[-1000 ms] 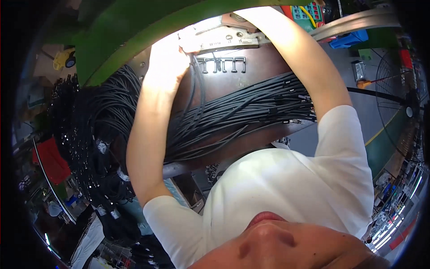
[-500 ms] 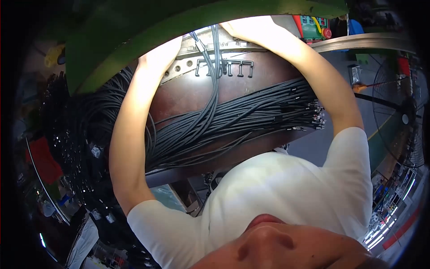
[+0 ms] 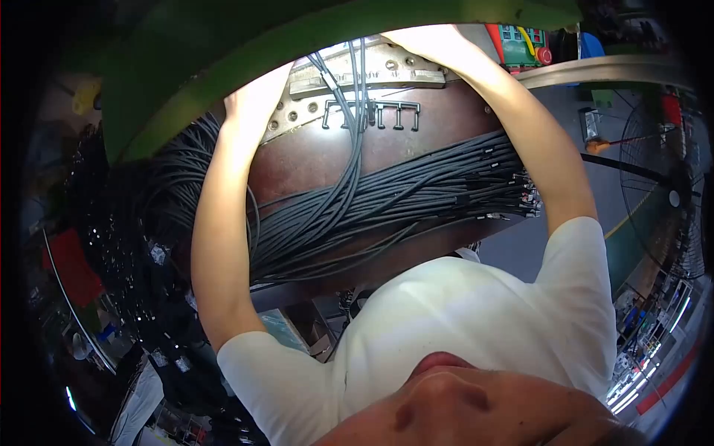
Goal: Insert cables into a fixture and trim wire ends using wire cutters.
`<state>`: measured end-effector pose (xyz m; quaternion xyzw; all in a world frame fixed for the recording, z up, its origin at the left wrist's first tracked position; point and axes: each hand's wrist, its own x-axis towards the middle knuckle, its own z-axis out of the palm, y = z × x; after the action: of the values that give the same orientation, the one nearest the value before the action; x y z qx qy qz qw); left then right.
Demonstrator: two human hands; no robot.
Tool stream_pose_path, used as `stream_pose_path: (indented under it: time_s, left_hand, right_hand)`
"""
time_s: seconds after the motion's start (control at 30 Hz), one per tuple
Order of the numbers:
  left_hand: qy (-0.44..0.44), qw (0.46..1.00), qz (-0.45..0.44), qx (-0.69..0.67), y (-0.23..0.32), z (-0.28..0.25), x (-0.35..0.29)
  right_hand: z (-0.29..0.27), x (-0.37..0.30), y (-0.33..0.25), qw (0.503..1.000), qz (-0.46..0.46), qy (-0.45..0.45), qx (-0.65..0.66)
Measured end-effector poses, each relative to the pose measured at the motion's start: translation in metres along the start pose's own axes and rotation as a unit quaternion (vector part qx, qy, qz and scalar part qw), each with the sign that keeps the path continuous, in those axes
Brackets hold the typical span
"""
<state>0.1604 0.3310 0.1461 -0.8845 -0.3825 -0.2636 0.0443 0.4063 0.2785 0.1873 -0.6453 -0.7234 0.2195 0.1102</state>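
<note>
Both hands reach up under the green machine edge (image 3: pixel 223 78), which hides their fingers. My left hand (image 3: pixel 262 93) is at the left end of a metal fixture bar (image 3: pixel 416 79). Above that bar's right part lies my right hand (image 3: pixel 431 41), near a plate with round holes. Whether either hand grips anything is hidden. Between the hands, several dark grey cables (image 3: pixel 352 149) run up over the bar and under the green edge. Just below the bar lies a black comb-shaped plastic piece (image 3: pixel 407 106), partly behind the cables.
A thick bundle of black cables (image 3: pixel 401 186) with metal connector ends lies across the brown table (image 3: pixel 294 167). More cables hang at the left. A green control box with a red push button (image 3: pixel 544 56) stands at upper right, above a fan (image 3: pixel 673 197).
My right hand has shifted slightly right and my left hand slightly left, showing more of the metal bar and the holed plate. The cables and comb-shaped piece stay nearly in place.
</note>
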Motion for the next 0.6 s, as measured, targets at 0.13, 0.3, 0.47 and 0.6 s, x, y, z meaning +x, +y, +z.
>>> stream_pose_path:
  time_s: [0.13,0.3,0.47,0.6]
  left_hand:
    - [-0.098,0.976,-0.148,-0.127,0.024,-0.041,-0.016]
    - [-0.498,0.673,-0.117,-0.535,0.075,-0.163,-0.163]
    - [-0.476,0.834,-0.274,-0.056,0.125,-0.098,-0.301]
    - [-0.38,0.887,-0.261,-0.009,0.113,-0.06,-0.349]
  right_hand:
    - [0.018,-0.017,0.013,0.989,-0.052,0.065,-0.121]
    - [0.014,-0.231,0.083,0.862,-0.142,0.422,0.242]
    - [0.156,-0.356,0.14,0.882,0.305,0.113,0.34]
    - [0.208,-0.345,0.137,0.961,0.249,-0.107,0.054]
